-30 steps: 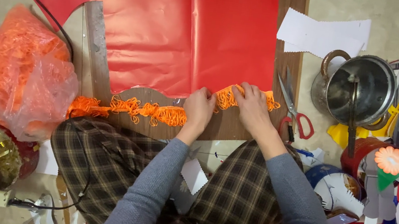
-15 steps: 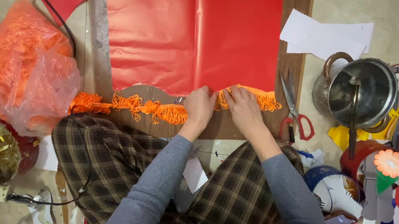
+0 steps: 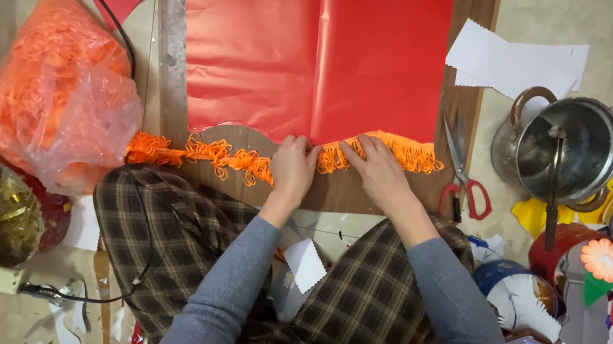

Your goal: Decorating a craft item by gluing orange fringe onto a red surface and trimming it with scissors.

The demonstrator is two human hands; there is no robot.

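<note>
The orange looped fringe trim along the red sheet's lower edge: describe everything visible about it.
The orange looped fringe trim is a long strip of bright orange curly loops that looks like yarn or cord. It runs from beside the metal ruler on the left to near the red-handled scissors on the right, lying over the brown wooden board. Its right part follows the scalloped lower edge of the glossy red sheet; its left part lies looser and tangled. The left hand and right hand press on it near its middle.

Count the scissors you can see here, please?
1. The red-handled scissors lie on the wooden board's right edge, beside the right hand and left of the metal pot. Others may be hidden in the clutter.
</note>
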